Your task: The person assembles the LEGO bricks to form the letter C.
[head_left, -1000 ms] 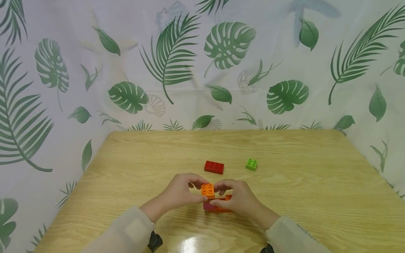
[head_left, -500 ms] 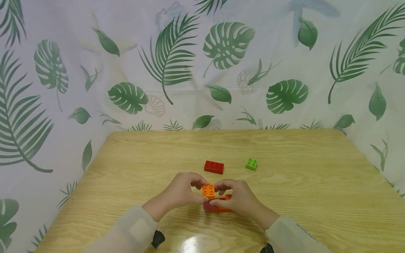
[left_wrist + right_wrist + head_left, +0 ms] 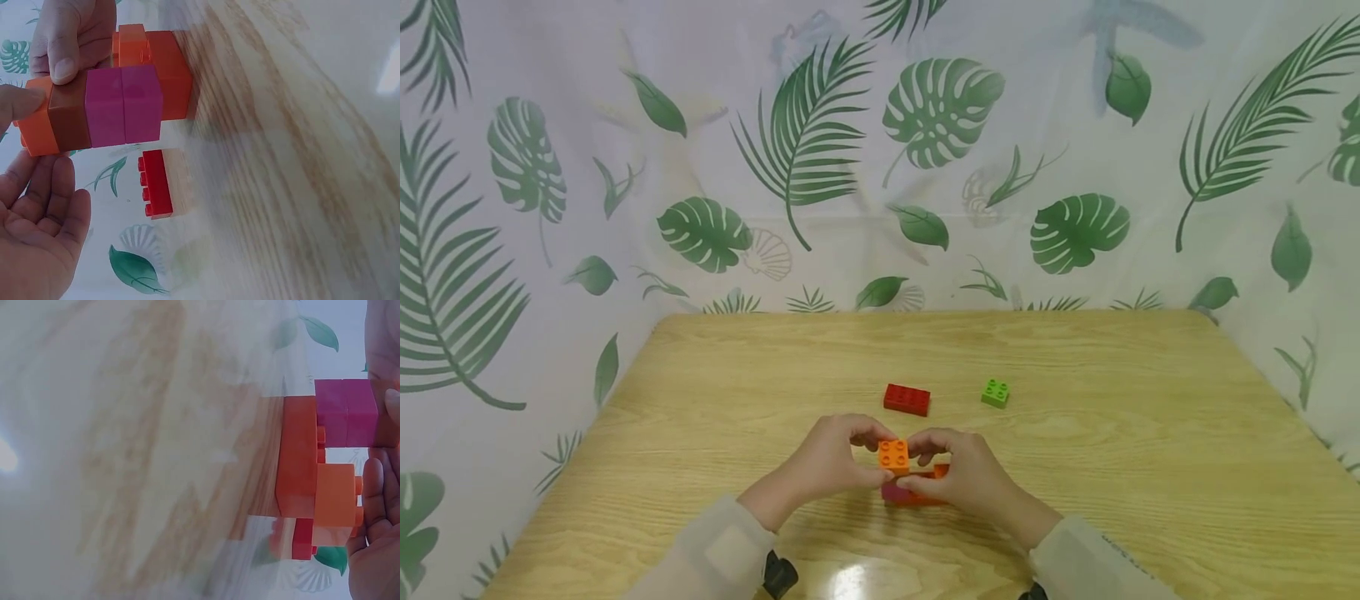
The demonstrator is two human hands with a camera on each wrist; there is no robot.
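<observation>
In the head view my left hand (image 3: 835, 457) pinches an orange brick (image 3: 893, 457), studs up, between thumb and fingers. That brick tops a tower, with a brown brick (image 3: 70, 119) under it and two magenta bricks (image 3: 123, 106) lower down. My right hand (image 3: 973, 473) holds the tower at the brown brick, its thumb on the near face. The tower stands on one end of a long orange-red brick (image 3: 297, 456) lying on the table. A second orange brick (image 3: 334, 495) sits on that base's other end. In the head view my right hand partly hides the base.
Behind the hands, a red brick (image 3: 907, 400) and a small lime-green brick (image 3: 996, 393) lie apart on the wooden table (image 3: 760, 358). A leaf-printed cloth (image 3: 842, 242) hangs behind the table and along both sides.
My left hand and the top orange brick have shifted very slightly right. My right hand keeps its hold, and the loose bricks have not moved; the head view tilts slightly.
</observation>
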